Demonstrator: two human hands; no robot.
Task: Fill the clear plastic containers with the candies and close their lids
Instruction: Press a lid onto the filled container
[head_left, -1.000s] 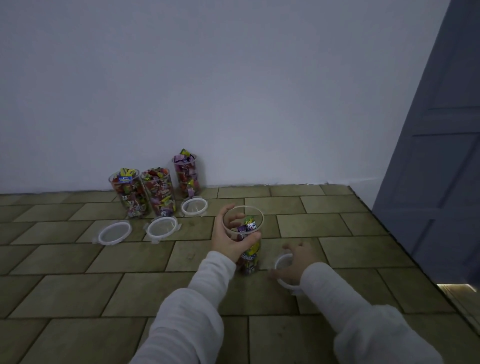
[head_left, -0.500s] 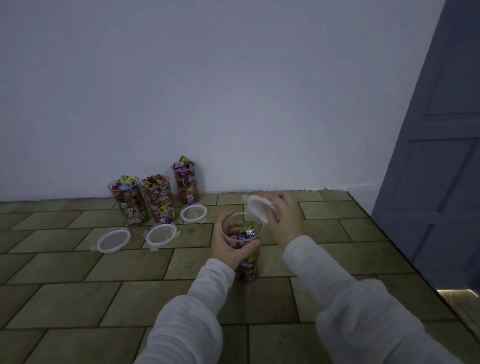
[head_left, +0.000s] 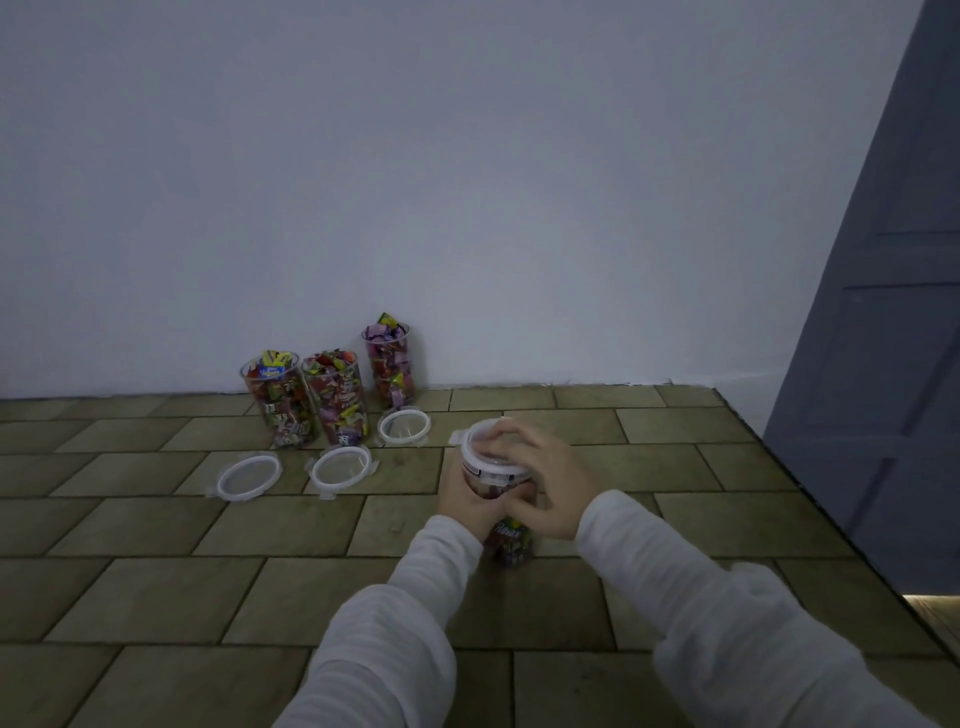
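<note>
In the head view, the upright clear plastic container of candies stands on the tiled floor directly between both hands. The left hand wraps its wall; the right hand presses the white-rimmed round lid flat on top, its clips apparently unlatched. Open floor lies all round.

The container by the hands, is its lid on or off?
On: the white lid sits on the container rim, under the right hand. Whether its clips are latched, cannot tell.
</note>
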